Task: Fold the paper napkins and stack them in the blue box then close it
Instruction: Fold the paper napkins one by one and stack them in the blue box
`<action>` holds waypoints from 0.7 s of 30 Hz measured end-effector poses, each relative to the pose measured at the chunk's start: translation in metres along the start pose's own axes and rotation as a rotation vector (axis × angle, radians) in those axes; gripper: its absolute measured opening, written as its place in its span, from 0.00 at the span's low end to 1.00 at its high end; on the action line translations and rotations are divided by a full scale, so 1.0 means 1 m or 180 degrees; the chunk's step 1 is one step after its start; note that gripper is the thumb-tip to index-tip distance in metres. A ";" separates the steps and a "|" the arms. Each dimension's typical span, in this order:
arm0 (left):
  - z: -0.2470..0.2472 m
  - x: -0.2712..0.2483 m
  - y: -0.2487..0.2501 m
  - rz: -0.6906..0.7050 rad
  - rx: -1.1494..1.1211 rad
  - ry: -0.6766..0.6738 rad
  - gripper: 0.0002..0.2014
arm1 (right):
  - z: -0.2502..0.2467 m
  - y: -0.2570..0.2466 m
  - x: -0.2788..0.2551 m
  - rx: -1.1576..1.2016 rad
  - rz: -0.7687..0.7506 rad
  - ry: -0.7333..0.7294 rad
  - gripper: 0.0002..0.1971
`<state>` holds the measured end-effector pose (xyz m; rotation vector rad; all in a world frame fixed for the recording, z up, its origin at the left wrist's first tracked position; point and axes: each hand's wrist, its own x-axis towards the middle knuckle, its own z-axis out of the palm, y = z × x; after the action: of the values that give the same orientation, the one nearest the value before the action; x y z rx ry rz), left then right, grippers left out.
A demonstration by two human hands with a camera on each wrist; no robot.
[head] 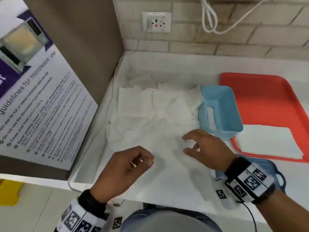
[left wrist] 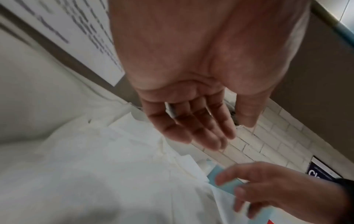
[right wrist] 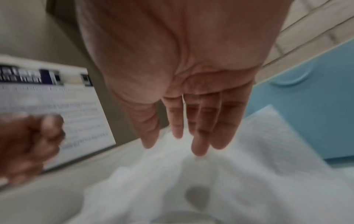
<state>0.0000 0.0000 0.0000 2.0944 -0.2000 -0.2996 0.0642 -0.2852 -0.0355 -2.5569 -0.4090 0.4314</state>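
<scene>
Several white paper napkins point(head: 155, 104) lie loose across the white counter, and a larger unfolded one point(head: 167, 174) is spread at the front. The open blue box point(head: 222, 97) stands to their right with a white napkin point(head: 211, 116) inside. My left hand point(head: 143, 162) hovers over the front napkin with its fingers loosely curled, empty. My right hand point(head: 185, 144) hovers just left of the box with its fingers spread, holding nothing. In the left wrist view the left hand point(left wrist: 210, 133) shows relaxed, empty fingers. The right wrist view shows the right hand point(right wrist: 187, 142) above the napkin point(right wrist: 239, 174).
A red tray point(head: 267, 101) lies right of the box with a flat white napkin point(head: 267, 141) on it. The blue lid point(head: 275, 171) lies under my right wrist. A poster panel point(head: 41, 106) walls off the left. Behind, the tiled wall carries a socket point(head: 156, 22) and white cable.
</scene>
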 end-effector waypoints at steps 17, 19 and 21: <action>0.009 0.052 -0.047 -0.0569 -0.0633 0.0149 0.14 | -0.011 -0.020 0.035 -0.0666 0.0987 0.0549 0.09; 0.011 0.060 -0.044 -0.0719 -0.0756 0.0183 0.19 | -0.020 -0.025 0.021 0.0026 0.0869 0.0884 0.08; 0.012 0.066 -0.038 -0.0806 -0.0961 0.0161 0.22 | -0.023 -0.028 0.013 0.1071 0.0698 0.1214 0.10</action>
<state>0.0606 -0.0081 -0.0474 1.8242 0.1358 -0.4012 0.0788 -0.2677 -0.0043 -2.2870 0.0792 0.0709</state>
